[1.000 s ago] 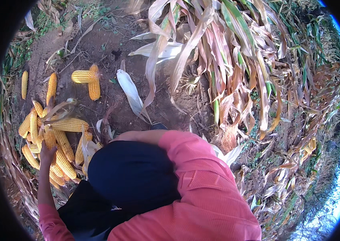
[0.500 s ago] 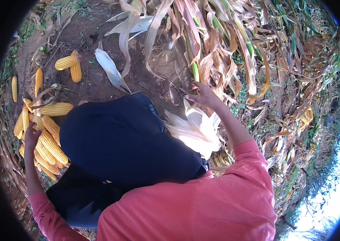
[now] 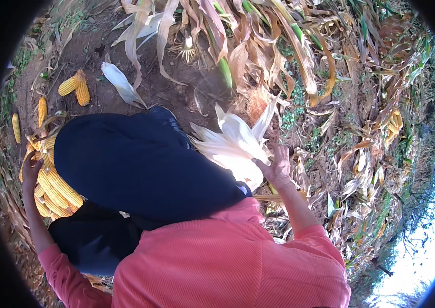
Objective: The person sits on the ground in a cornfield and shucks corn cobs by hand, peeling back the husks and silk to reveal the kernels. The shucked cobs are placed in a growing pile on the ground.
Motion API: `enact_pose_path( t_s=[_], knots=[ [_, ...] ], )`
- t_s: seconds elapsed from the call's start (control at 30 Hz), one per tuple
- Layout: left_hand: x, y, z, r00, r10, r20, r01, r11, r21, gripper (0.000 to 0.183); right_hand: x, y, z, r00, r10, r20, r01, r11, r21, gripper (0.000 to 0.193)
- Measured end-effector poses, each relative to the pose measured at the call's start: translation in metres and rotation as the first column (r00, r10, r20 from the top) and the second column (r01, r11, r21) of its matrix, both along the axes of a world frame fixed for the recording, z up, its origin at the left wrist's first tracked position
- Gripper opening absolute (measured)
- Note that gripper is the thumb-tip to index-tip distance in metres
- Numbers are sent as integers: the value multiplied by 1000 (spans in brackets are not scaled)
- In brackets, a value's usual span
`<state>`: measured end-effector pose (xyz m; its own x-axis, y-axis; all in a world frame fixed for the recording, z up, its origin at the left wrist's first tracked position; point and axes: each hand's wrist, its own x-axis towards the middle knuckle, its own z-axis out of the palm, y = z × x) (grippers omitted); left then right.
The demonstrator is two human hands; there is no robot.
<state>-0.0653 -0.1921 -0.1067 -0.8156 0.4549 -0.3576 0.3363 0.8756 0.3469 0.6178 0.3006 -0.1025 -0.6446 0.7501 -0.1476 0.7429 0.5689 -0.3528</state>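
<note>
At the left, my left hand (image 3: 31,168) rests at the edge of a pile of husked yellow corn cobs (image 3: 56,184). Its fingers are loosely bent and apart, and I see no cob gripped in them. My right hand (image 3: 279,167) hovers beside pale, peeled-back corn husks (image 3: 227,151) on the ground right of my knee. Thumb and fingers are spread, with nothing visible between them. Just beyond the husks sits a tuft of reddish-brown corn silk (image 3: 257,104), slightly blurred. Whether my right fingertips touch the husks, I cannot tell.
My bent leg in dark trousers (image 3: 140,169) lies between the hands. Dry corn stalks (image 3: 243,56) with hanging leaves lie at the far middle. A pale husk-covered ear (image 3: 121,82) and joined yellow cobs (image 3: 77,88) lie on bare soil. More cobs (image 3: 394,123) lie far right.
My right hand has drawn back toward me, from the green stalk end to beside the pale husks. The brown silk tuft now shows there. The whole view has shifted a little; my left hand stays at the pile.
</note>
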Motion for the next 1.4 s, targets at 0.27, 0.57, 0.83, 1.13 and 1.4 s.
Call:
enact_pose_path(
  t_s=[0.27,0.57,0.83,1.13,1.4],
  knots=[
    [22,8,15,998,-57,-1,57,998,38,59,-27,11,-46,804,226,550,-70,954,-290,140],
    [40,-4,27,996,-1,84,-2,999,32,62,12,-67,-129,845,287,450,-173,945,-279,86],
    [81,36,48,997,-2,81,6,999,-43,60,1,-42,-152,945,80,318,-69,997,-45,80],
    [80,14,45,996,12,90,-7,999,-50,54,13,52,-84,963,-177,202,264,762,-592,36],
    [92,28,52,994,34,107,-23,995,-97,53,37,8,-107,924,194,329,-127,969,-214,79]
  ],
)
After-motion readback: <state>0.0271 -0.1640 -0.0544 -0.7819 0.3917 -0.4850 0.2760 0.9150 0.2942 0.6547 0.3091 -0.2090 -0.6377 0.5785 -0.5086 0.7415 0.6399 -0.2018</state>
